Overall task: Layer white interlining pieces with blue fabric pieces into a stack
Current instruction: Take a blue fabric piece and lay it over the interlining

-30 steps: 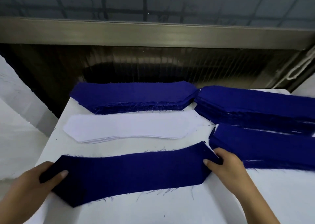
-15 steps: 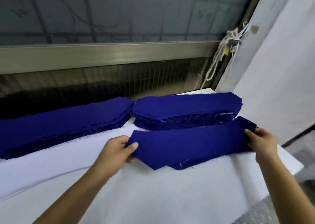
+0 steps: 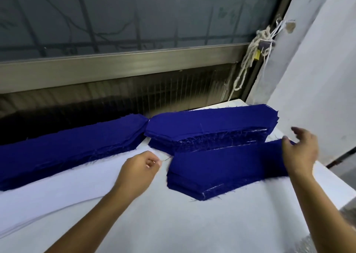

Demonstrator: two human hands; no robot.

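On white table (image 3: 192,224): near-right blue stack (image 3: 183,184) now topped by blue piece (image 3: 227,166), flat, no longer carried. Means blue layer placed; likely next up, white interlining (image 3: 57,185), lying left of stack. Released, fingers spread over stack's right end: right hand (image 3: 300,152). Pulled back, curled: left hand (image 3: 140,168); pinching loose thread (image 3: 166,159) or not, cannot tell. No readable writing.

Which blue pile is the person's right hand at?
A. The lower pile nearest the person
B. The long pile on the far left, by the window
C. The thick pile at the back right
A: the right hand, fingers spread, is at the right end of the lower blue pile, which lies in front of the thick pile.
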